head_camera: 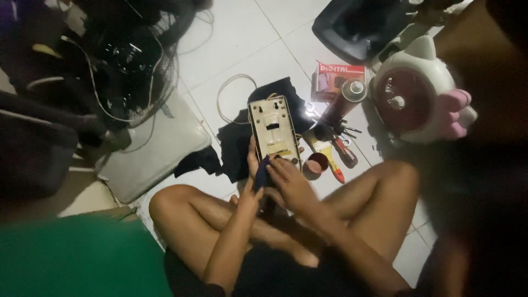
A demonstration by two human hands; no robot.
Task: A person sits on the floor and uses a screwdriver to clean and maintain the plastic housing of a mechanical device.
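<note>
I sit cross-legged on a white tiled floor. A cream rectangular device panel [273, 130] lies upright in front of my knees, on a black cloth [236, 146]. My left hand [252, 184] grips a dark blue tool handle [262, 173] whose tip points at the panel's lower edge. My right hand [290, 181] rests beside it, fingers curled on the same handle and touching the panel's bottom corner. A white cord [226, 93] loops from the panel's top.
Right of the panel lie a paintbrush [320, 147], an orange-handled screwdriver [336, 171], a small round cap [315, 165], a spray can [344, 99], a red box [336, 77] and a white-pink toy fan [421, 91]. A dismantled fan grille [129, 60] and grey base [157, 146] sit left.
</note>
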